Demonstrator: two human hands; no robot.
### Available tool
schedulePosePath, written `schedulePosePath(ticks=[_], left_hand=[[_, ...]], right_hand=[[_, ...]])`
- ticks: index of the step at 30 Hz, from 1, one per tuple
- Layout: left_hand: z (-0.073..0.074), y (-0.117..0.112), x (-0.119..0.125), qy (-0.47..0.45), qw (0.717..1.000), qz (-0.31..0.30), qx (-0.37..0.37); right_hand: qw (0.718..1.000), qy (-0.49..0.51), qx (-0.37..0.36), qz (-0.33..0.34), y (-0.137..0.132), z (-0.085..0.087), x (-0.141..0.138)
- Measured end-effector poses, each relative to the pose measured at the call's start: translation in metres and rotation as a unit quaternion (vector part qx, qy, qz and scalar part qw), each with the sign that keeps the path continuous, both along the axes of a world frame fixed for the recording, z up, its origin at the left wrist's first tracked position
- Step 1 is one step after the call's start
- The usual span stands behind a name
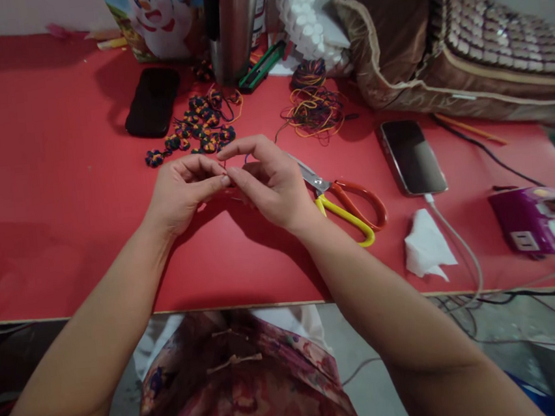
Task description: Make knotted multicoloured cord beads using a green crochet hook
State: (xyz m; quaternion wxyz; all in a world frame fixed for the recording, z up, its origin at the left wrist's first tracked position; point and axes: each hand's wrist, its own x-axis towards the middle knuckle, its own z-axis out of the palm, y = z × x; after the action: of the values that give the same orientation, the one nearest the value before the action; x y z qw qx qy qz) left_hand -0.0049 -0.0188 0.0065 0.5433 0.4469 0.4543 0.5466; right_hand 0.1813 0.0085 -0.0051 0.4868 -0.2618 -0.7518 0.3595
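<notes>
Mid-frame, left hand (pixel 178 194) pinches thread (pixel 225 164), presumably steadying it for the right hand (pixel 276 183), whose grip I can't tell.

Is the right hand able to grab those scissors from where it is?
Probably yes: the scissors lie close beside the right hand, and nothing covers their red and yellow handles. But it's busy with the left hand, so it may need to turn away first.
</notes>
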Motion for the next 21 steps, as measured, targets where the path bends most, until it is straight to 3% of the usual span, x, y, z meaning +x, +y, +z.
schedulePosePath(ticks=[2, 8, 14, 21], left_hand=[[0.001, 0.0, 0.0, -0.002, 1.0, -0.002, 0.001], [0.003, -0.002, 0.003, -0.015, 1.0, 0.002, -0.014], [0.007, -0.001, 0.003, -0.015, 0.999, 0.014, -0.032], [0.001, 0.003, 0.003, -0.069, 0.996, 0.056, -0.019]], right_hand=[[1.0, -0.02, -0.022, -0.005, -0.001, -0.002, 0.0], [0.991, -0.077, 0.1, -0.032, 0.007, -0.008, 0.004], [0.99, -0.111, 0.058, -0.067, 0.007, -0.002, 0.008], [0.991, -0.086, 0.086, -0.064, 0.001, 0.004, 0.005]])
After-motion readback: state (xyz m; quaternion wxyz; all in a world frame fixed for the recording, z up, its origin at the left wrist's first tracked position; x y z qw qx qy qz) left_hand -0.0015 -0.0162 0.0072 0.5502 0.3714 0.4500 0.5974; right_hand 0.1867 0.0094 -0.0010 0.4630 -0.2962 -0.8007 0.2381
